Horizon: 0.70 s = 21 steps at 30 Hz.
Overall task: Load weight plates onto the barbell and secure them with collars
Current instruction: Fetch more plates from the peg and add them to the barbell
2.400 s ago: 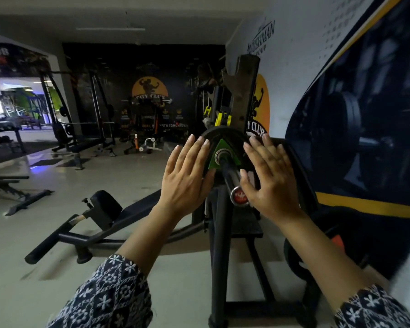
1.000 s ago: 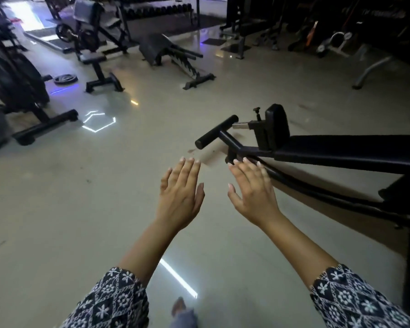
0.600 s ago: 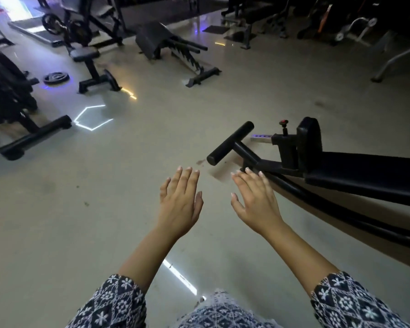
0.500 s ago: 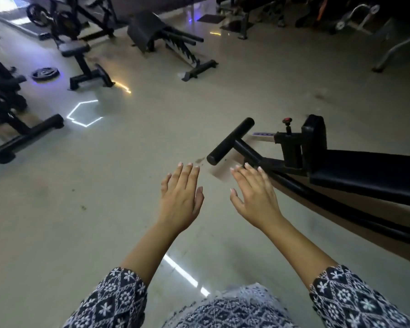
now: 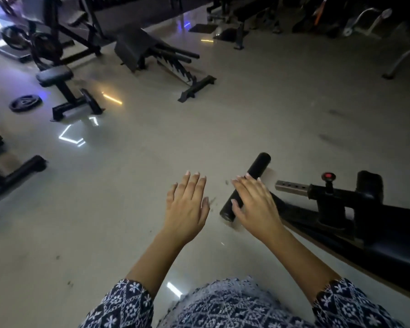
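My left hand (image 5: 187,207) and my right hand (image 5: 256,207) are held out in front of me over the pale gym floor, palms down, fingers spread, both holding nothing. A black weight plate (image 5: 25,103) lies flat on the floor far to the left. Two more plates (image 5: 46,45) hang on a machine at the upper left. The barbell and its rack are out of view. No collar shows.
A black bench (image 5: 365,233) with a padded foot bar (image 5: 249,183) lies low on the right, just beyond my right hand. A slanted bench (image 5: 152,53) and a small seat stand (image 5: 62,88) sit ahead. A black machine foot (image 5: 17,174) juts in at left.
I have turned away from the barbell rack, where both hands pressed a plate on the sleeve. The view now tilts further down at the floor; the bench has shifted right.
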### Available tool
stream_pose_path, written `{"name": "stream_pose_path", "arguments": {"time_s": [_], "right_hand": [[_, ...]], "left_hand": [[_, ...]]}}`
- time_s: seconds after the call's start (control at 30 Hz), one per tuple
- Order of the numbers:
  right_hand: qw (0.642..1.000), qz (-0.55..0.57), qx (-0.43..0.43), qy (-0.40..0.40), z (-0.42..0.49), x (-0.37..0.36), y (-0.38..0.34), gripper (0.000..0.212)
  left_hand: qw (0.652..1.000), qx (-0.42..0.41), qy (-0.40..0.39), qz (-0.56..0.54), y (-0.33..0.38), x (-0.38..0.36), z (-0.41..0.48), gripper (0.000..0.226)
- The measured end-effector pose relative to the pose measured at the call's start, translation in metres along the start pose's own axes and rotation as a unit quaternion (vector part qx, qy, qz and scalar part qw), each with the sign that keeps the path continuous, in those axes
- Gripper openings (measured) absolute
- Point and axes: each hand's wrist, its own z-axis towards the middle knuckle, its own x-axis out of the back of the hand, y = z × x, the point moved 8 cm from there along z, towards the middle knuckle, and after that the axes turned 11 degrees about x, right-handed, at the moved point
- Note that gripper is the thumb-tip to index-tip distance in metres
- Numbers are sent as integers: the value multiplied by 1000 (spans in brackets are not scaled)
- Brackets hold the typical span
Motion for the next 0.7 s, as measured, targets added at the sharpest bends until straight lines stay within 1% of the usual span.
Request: {"name": "stream_pose_path", "arguments": {"time_s": [0.13,0.3,0.53,0.7], "right_hand": [[1000,4,-14,-8,88,-28,37,45],[999,-11,-36,9,189,-63,93,43],[989,-41,-141,11,319,-108,186,50],[973,-47,-224,29,391,-111,264,53]], "left_hand": [[1000,2,-6,-5,-24,-18,94,47],[999,-27,-19,-17,-46,-59,214,48],[992,-106,-41,-50,-51,-102,404,49],[978,-186,-59,-77,-24,-131,525,49]]}}
